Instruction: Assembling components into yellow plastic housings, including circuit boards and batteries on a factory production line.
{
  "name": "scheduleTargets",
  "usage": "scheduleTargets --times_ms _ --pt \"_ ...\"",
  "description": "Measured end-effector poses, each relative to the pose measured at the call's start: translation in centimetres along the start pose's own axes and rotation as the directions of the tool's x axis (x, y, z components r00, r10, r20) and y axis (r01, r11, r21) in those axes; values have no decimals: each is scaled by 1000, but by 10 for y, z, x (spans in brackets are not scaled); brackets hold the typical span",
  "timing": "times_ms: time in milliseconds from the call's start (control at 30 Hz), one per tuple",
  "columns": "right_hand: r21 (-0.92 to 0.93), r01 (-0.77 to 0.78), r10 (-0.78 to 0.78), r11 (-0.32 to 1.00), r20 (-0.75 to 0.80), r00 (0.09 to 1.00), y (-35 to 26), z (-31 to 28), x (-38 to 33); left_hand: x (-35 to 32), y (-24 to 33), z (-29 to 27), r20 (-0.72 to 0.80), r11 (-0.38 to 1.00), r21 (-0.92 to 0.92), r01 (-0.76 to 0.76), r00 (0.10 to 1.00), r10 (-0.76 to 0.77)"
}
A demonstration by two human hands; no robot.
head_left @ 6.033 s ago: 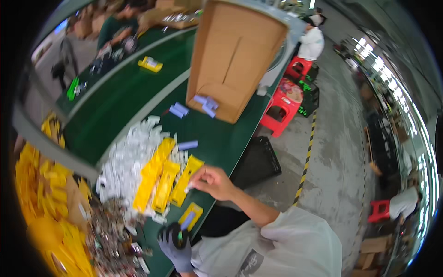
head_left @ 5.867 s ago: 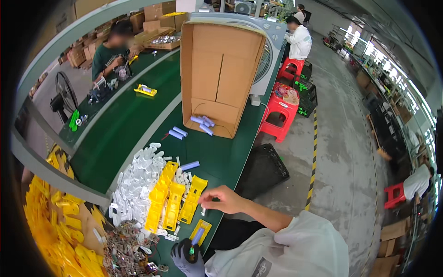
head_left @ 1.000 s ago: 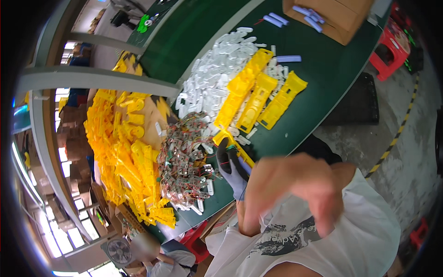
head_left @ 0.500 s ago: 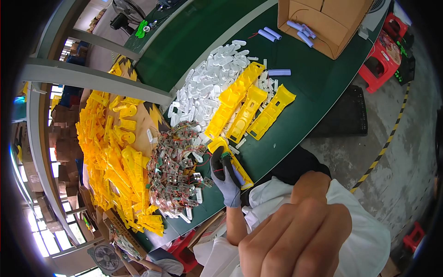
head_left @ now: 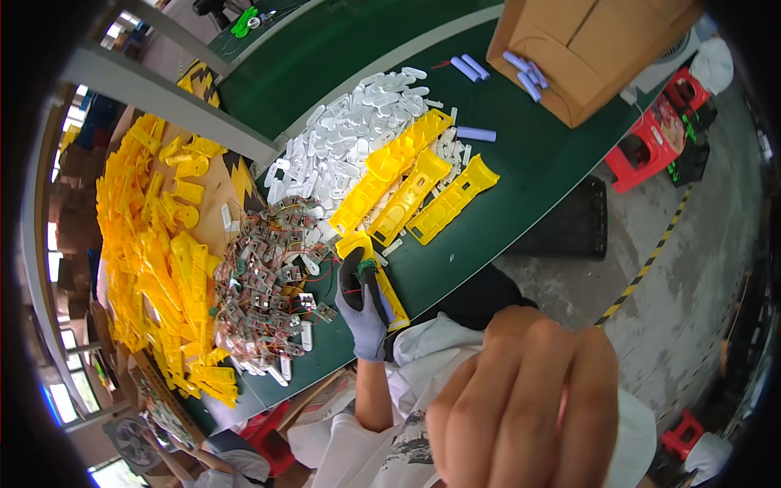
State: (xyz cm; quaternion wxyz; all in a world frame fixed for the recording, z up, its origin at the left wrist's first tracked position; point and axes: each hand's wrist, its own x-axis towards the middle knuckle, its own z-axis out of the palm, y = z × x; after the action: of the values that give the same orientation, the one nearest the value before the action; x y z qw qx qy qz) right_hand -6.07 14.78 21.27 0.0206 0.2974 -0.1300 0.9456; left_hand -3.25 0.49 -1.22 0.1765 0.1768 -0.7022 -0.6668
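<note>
My left hand (head_left: 364, 313), in a grey glove with a dark palm, is closed around a long yellow plastic casing (head_left: 353, 243) at the table's near edge. Inside the casing, beside the gloved fingers, lies a purple cylindrical battery (head_left: 390, 307). A small green part (head_left: 368, 264) and a thin red wire show at the fingertips. My bare right hand (head_left: 529, 398) is raised close to the camera, well apart from the casing, its fingers curled. Whatever it may hold is hidden behind the knuckles. Three more yellow casings (head_left: 454, 199) lie open side up just beyond the left hand.
Left of the casings are heaps of white plastic pieces (head_left: 342, 138), wired circuit boards (head_left: 264, 285) and yellow parts (head_left: 163, 276). Purple batteries (head_left: 476, 134) lie farther back, some by an open cardboard box (head_left: 561, 57). Red stools (head_left: 651, 146) and a black crate (head_left: 569, 220) stand right of the table.
The whole view has swung, so the table and its heaps sit farther left. My left hand keeps its hold on the casing; my right hand stays raised, its fingers slightly shifted.
</note>
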Motion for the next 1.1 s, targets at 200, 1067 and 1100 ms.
scheduleTargets --times_ms 200,1067,1100 --pt "-129 -95 105 987 75 992 3 -2 4 -1 -4 -2 19 996 -69 -49 999 50" --pt "-561 -144 285 815 171 943 -66 -53 22 -11 -28 -3 -48 1000 11 -25 999 26" --pt "-601 -137 277 788 147 950 -34 -51 32 -6 -42 1 -26 999 -41 -29 999 28"
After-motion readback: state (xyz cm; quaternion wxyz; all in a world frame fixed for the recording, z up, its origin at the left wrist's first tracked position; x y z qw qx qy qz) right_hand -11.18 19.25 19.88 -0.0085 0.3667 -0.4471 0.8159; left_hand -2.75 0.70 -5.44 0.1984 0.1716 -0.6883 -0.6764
